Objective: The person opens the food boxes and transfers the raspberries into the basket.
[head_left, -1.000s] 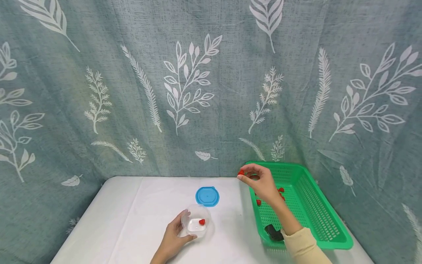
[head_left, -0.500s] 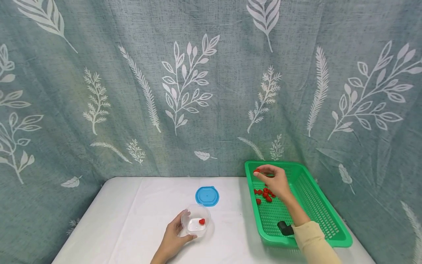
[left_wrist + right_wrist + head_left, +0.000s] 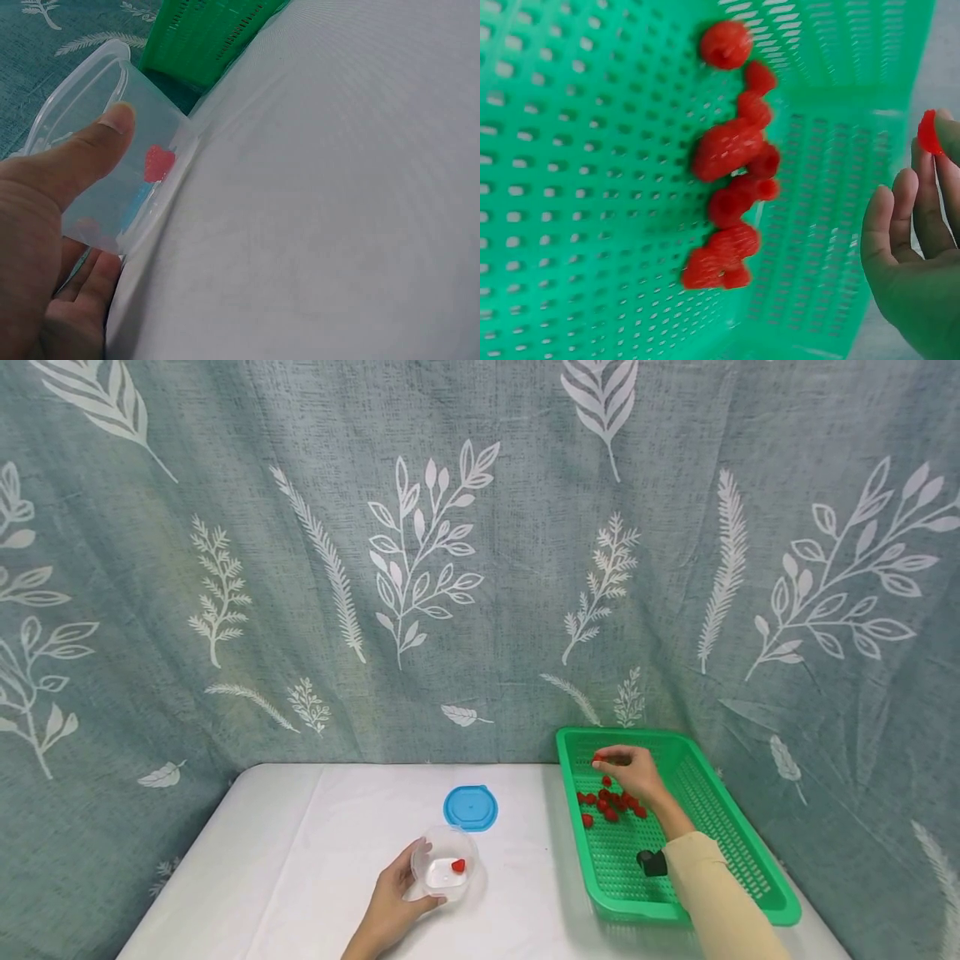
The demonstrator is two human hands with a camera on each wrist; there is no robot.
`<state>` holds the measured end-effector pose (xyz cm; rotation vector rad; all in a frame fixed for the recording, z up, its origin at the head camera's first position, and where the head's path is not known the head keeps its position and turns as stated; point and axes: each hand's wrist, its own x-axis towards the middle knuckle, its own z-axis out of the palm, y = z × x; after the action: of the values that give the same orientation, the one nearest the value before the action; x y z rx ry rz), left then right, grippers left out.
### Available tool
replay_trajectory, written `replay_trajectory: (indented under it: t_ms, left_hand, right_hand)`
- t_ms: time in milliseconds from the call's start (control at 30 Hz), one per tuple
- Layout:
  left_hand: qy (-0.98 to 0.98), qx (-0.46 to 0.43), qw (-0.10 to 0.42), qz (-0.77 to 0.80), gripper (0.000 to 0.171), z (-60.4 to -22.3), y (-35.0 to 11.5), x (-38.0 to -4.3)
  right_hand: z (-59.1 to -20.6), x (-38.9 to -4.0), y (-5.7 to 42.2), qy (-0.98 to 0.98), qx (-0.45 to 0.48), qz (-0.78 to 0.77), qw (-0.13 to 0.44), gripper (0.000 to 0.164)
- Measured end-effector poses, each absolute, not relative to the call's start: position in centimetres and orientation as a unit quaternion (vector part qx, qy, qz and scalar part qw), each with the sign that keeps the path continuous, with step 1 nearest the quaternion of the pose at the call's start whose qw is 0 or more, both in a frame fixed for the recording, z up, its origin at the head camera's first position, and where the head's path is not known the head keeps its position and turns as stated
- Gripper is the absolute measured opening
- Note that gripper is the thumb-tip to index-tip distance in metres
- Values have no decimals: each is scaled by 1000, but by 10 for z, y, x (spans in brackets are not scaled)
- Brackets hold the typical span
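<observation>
A clear plastic tub (image 3: 444, 881) stands on the white table with one red raspberry (image 3: 158, 163) inside. My left hand (image 3: 397, 897) grips it from the left side, thumb and fingers round its wall. Over the far left part of a green basket (image 3: 592, 872), my right hand (image 3: 633, 774) pinches a raspberry (image 3: 928, 133) between thumb and fingertips. Below that hand, several loose raspberries (image 3: 731, 150) lie in a cluster on the basket's floor; some show hollow centres.
A blue lid (image 3: 471, 808) lies flat on the table behind the tub. A leaf-patterned curtain (image 3: 450, 610) hangs at the table's far edge. A black device (image 3: 651, 862) sits at the right wrist. The basket's raised walls stand round the raspberries.
My right hand has moved rightward and slightly lower, from the basket's left rim to over its inside, still pinching the raspberry. My left hand and the tub have stayed in place.
</observation>
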<state>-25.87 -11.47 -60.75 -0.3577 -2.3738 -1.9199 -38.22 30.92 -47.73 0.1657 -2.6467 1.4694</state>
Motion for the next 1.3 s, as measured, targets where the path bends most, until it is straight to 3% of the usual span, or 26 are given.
replay_trajectory:
  t_ms: [433, 867, 1100, 1300]
  left_hand:
    - [-764, -115, 23, -634, 99, -605, -116, -258]
    - [-753, -122, 30, -646, 98, -607, -116, -257]
    - [-760, -123, 33, -638, 98, -608, -116, -256]
    - [-767, -125, 29, -629, 100, -609, -118, -259]
  right_hand:
    - [-509, -403, 324, -881, 30, 472, 10, 27]
    - [-518, -409, 323, -894, 17, 447, 22, 27]
    - [-473, -403, 302, -885, 57, 460, 35, 40]
    - [-407, -368, 263, -865, 92, 492, 32, 55]
